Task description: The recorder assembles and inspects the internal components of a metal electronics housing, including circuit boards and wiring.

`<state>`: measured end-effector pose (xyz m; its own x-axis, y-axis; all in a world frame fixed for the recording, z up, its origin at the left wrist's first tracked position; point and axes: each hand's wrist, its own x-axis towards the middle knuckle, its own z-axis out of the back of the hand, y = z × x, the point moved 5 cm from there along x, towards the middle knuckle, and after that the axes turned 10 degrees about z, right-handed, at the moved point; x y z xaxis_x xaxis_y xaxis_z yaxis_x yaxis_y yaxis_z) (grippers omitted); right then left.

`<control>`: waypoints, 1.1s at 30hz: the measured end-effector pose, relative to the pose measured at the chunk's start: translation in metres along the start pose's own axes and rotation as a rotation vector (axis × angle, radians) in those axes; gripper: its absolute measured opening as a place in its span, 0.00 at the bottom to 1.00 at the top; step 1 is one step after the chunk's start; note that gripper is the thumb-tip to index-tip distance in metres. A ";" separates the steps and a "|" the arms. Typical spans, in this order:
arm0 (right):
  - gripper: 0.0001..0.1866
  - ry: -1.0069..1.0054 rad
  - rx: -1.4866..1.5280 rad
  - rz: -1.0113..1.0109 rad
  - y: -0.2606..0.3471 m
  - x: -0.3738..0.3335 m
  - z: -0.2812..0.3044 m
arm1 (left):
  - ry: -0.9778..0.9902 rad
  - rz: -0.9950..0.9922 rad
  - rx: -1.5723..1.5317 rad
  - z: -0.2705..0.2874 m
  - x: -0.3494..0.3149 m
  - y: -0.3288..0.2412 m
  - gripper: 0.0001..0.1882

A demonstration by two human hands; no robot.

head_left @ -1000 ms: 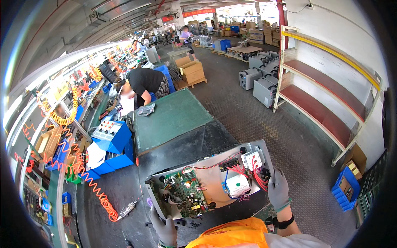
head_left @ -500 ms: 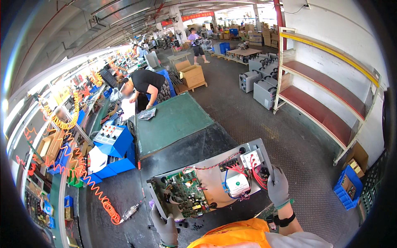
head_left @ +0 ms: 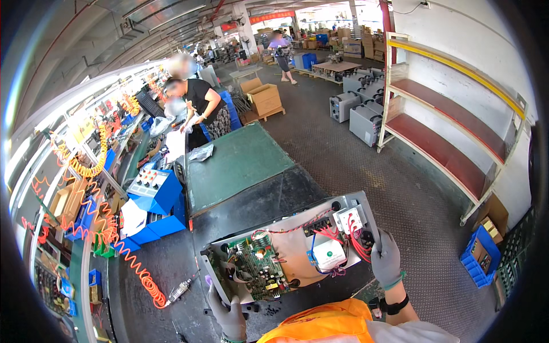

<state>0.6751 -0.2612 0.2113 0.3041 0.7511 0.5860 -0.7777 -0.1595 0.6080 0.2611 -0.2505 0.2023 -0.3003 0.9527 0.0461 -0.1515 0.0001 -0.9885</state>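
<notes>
An open grey metal equipment chassis [head_left: 303,228] lies in front of me at the near end of the dark workbench. In its left part sits a green circuit board [head_left: 255,266]; toward the right are a white cylindrical part [head_left: 330,255], a small white block [head_left: 347,217] and red wires. My left hand [head_left: 229,314], in a grey glove, is closed on the chassis's near left end. At the right end panel my right hand [head_left: 387,260], gloved too, grips the edge, its fingertips partly hidden behind the panel.
An air tool [head_left: 180,291] on a coiled orange hose [head_left: 150,286] lies left of the chassis. Blue control boxes [head_left: 153,191] stand farther left. A green mat [head_left: 234,163] covers the far bench, where a co-worker [head_left: 206,106] stands. Shelving [head_left: 446,126] and a blue bin [head_left: 480,260] are right.
The co-worker at the far bench has straightened up from a bent posture. The distant walking person has shifted slightly right. My hands and the chassis stay almost where they were.
</notes>
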 end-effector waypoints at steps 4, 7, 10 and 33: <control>0.20 0.023 0.024 -0.026 -0.002 -0.002 0.000 | -0.115 -0.090 0.136 -0.001 -0.004 -0.010 0.35; 0.21 0.001 0.036 -0.078 0.002 -0.004 0.003 | -0.171 -0.088 0.229 0.002 -0.006 -0.001 0.35; 0.23 -0.020 -0.061 0.013 0.001 -0.004 0.004 | -0.218 -0.130 0.284 0.002 -0.009 0.000 0.36; 0.22 0.066 -0.040 0.003 -0.004 -0.008 0.002 | -0.121 -0.067 0.247 -0.002 -0.003 -0.011 0.33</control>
<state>0.6767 -0.2679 0.2054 0.2662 0.7913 0.5504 -0.8001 -0.1370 0.5839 0.2659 -0.2530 0.2124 -0.3902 0.9098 0.1418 -0.3956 -0.0265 -0.9180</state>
